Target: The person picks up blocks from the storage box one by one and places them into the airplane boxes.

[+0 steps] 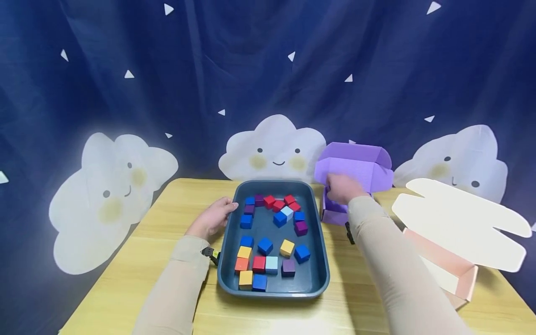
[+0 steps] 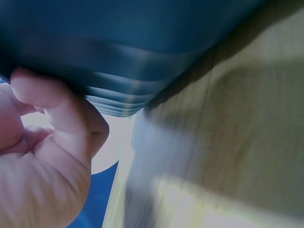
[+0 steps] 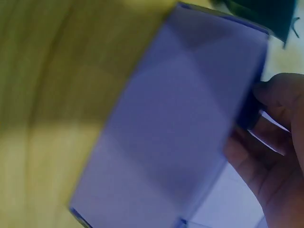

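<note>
A dark blue-grey tray (image 1: 274, 295) holds several small cubes in blue, red, purple, yellow, orange and light blue. My left hand (image 1: 215, 216) grips its left rim, thumb at the edge and curled fingers (image 2: 52, 95) against the outer wall. To the right of the tray stands a purple box (image 1: 335, 217) with its lid (image 1: 351, 170) raised. Over the box opening, my right hand (image 1: 344, 188) pinches a dark cube (image 3: 249, 111) between thumb and fingers. The hand hides most of that cube in the head view; in the right wrist view it overlaps the box's upper edge.
A pink box (image 1: 439, 249) with its pale lid (image 1: 456, 218) folded open stands at the right of the wooden table (image 1: 180, 209). Behind the table hangs a dark blue curtain (image 1: 251, 83) with smiling clouds. My right forearm (image 1: 393, 260) passes between tray and pink box.
</note>
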{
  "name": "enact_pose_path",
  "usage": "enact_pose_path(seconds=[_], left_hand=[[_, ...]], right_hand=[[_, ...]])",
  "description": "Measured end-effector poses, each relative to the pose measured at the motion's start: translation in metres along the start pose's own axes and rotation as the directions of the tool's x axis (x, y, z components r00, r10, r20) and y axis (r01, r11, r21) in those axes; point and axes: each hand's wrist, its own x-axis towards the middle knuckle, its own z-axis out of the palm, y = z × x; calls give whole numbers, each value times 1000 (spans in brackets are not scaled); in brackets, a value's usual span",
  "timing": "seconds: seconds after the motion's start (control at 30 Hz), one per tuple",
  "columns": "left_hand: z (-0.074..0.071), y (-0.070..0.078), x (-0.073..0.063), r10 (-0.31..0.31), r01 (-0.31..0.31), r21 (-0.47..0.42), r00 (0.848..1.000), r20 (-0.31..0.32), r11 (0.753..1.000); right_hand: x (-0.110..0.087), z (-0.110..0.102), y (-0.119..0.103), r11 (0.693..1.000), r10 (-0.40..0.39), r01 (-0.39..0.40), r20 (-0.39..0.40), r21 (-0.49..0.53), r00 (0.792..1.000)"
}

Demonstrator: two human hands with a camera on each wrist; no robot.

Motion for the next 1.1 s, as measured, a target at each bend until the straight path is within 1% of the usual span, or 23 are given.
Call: enact_pose_path(seconds=[0.1,0.17,0.27,0.37,0.47,0.53,0.67,0.87,0.97,1.1], left_hand=[[0,0,0,7,-7,-7,1000,5,1000],[1,0,0,7,-7,-5,1000,5,1000],[2,2,0,7,-7,-4,1000,6,1000],[2,3,0,6,-6,2,1000,-3,1000],[2,3,1,8,-8,7,1000,-8,1000],[1,2,1,5,-4,10,1000,-13,1000],[1,0,1,17,-17,3,1000,0,1000],[2,0,1,19,-19,-6,1000,6,1000],[2,0,1,16,-16,-13,1000,4,1000],[2,1,2,16,-16,-32,1000,-2,999]], right_hand=[[-1,19,5,1000,19,-19,-49,13,999],[-3,31,9,999,37,-33,-87,43,996],[-6,44,11,989,85,-69,-121,127,989],[-6,52,12,978,118,-91,-136,185,984],[-5,54,13,972,131,-103,-124,211,984],[-6,53,11,974,115,-91,-105,207,988],[-8,51,9,979,87,-71,-73,192,994],[-12,47,9,979,107,-100,-25,178,994],[-11,45,10,991,76,-75,-9,114,997],[-6,33,4,1000,11,-10,-33,18,999]])
